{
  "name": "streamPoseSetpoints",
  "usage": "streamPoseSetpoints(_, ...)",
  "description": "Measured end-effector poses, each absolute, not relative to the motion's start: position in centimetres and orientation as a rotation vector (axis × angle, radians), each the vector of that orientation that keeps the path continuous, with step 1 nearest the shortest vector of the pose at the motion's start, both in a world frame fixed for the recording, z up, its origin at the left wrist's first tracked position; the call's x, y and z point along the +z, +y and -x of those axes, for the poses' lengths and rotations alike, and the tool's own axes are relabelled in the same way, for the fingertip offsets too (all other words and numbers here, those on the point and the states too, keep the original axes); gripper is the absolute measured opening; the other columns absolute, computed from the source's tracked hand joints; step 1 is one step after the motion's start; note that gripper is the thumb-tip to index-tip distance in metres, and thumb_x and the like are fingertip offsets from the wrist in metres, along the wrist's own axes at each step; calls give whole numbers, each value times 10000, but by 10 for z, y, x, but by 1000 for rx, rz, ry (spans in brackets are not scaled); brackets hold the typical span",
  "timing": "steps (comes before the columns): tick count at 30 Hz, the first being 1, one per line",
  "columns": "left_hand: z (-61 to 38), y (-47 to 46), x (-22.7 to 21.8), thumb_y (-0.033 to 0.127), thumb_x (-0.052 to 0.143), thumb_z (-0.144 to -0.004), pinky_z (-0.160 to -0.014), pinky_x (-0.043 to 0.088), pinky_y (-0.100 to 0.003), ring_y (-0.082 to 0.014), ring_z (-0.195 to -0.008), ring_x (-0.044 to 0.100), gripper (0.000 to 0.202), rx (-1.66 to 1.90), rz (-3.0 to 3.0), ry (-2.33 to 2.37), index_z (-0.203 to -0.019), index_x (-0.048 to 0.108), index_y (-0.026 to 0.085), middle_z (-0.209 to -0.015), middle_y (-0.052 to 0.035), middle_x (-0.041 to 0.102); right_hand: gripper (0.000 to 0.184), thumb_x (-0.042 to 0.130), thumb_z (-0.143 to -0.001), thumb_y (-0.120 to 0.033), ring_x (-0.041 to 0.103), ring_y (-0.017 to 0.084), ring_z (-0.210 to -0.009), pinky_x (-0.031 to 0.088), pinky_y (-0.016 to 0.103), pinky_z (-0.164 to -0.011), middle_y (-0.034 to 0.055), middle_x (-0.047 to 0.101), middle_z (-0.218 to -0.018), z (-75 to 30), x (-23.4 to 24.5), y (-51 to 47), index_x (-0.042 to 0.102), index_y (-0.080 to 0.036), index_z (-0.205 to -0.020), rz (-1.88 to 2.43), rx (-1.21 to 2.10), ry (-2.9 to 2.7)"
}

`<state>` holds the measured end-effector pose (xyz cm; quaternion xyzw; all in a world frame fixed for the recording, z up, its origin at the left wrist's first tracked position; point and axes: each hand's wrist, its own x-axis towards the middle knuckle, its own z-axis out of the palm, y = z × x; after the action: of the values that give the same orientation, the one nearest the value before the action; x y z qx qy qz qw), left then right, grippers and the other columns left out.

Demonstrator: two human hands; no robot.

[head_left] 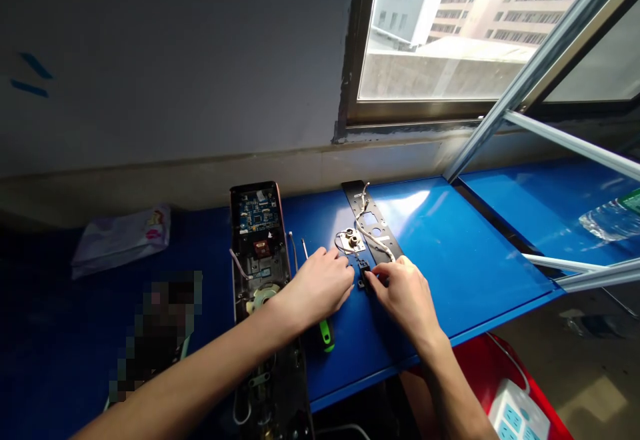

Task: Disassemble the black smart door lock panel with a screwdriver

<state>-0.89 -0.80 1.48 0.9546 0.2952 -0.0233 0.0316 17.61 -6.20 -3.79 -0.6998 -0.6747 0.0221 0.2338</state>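
Note:
My right hand (404,290) pinches a small black plastic part (365,272) between thumb and fingers, low over the blue table. Just left of it, my left hand (324,285) is curled closed with its knuckles up; whatever its fingers hold is hidden. A screwdriver with a green and black handle (327,335) lies beneath the left hand, partly covered. Beyond the hands sits a small metal plate with a round lock-like fitting (353,241) and a thin dark wire. A long black panel with cut-outs (376,217) lies behind, a pale cable (373,235) across it.
Left of my hands stands a long open black housing (258,251) with a blue circuit board (259,211). A tissue pack (121,239) lies farther left, near a blurred-out object (157,333). A metal frame (530,73) rises at right. Below is a white power strip (520,413).

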Motion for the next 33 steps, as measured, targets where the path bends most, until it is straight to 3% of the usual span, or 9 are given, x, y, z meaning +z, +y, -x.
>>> streamPoseSetpoints(5,8,-10,16,239,620,-995,-784,511,-389,-296,-963,705,172,-85,-2931,927,-921,735,134,-961,-123,765,166,722,-905,-273,586,232,-669,426,334,-609,53,609,-675,-176,-37,-63,784,-235,-755,1907,80,-1852)
streamPoseSetpoints(11,19,-15,27,231,614,-1003,-846,550,-424,-299,-1020,698,152,-28,-2911,964,-1039,740,153,-1039,-116,767,100,721,-915,-264,613,251,-783,489,362,-700,43,697,-710,-177,-26,-62,781,-196,-956,1767,164,-1808)
streamPoseSetpoints(18,70,-22,36,198,565,-1031,-963,587,-457,-286,-1167,648,222,727,-2840,1055,-1168,732,146,-1139,-114,760,105,662,-961,-232,614,193,-784,521,337,-758,12,724,-758,-139,8,-47,757,-235,-916,1428,274,-1909)
streamPoseSetpoints(23,107,-27,24,153,599,-991,-1097,542,-535,-307,-1312,550,312,1143,-2658,1391,-1283,703,193,-1278,-116,707,111,652,-958,-187,619,190,-816,532,340,-767,17,737,-800,-105,27,-33,756,-225,-963,1242,277,-1998)
streamPoseSetpoints(28,131,-30,9,250,648,-961,-1159,466,-639,-396,-1443,429,465,1125,-2550,1671,-1420,622,184,-1478,-164,576,154,626,-965,-167,629,217,-943,572,388,-831,67,756,-980,-76,35,-20,752,-216,-1038,1114,216,-2055)
streamPoseSetpoints(33,137,-30,1,290,617,-978,-1150,466,-657,-405,-1461,408,453,1081,-2502,1709,-1421,617,192,-1520,-163,541,197,621,-953,-141,586,270,-1141,584,479,-924,118,704,-1204,-53,34,-11,758,-236,-1058,1078,134,-2111)
